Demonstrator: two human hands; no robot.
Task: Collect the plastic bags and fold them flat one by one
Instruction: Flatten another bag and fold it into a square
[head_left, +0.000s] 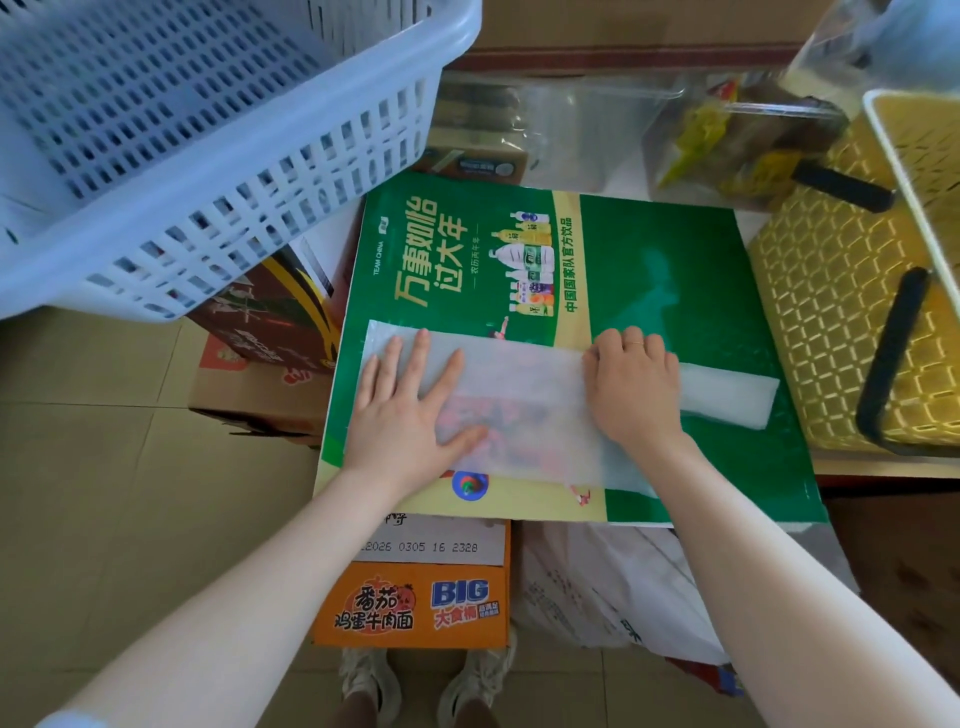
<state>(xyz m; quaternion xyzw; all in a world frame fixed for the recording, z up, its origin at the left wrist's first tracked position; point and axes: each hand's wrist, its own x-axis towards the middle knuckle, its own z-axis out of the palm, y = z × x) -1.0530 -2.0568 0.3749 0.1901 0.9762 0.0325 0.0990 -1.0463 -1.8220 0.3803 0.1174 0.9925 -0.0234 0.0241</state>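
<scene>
A translucent white plastic bag (535, 410) lies spread flat on a large green printed bag (649, 270) that serves as the work surface. My left hand (410, 405) presses flat on the white bag's left part, fingers spread. My right hand (634, 384) rests knuckles-up on the bag's right part, fingers curled onto the plastic. A narrower folded strip of the white bag (727, 395) sticks out to the right of my right hand. Whether my right fingers pinch the plastic is hidden.
A white lattice basket (208, 130) hangs over the upper left. A yellow basket (841, 312) with black handles stands at right. Clear bags with snacks (737, 135) lie behind. Cardboard boxes (421, 608) and another white bag (613, 587) sit below, above my shoes.
</scene>
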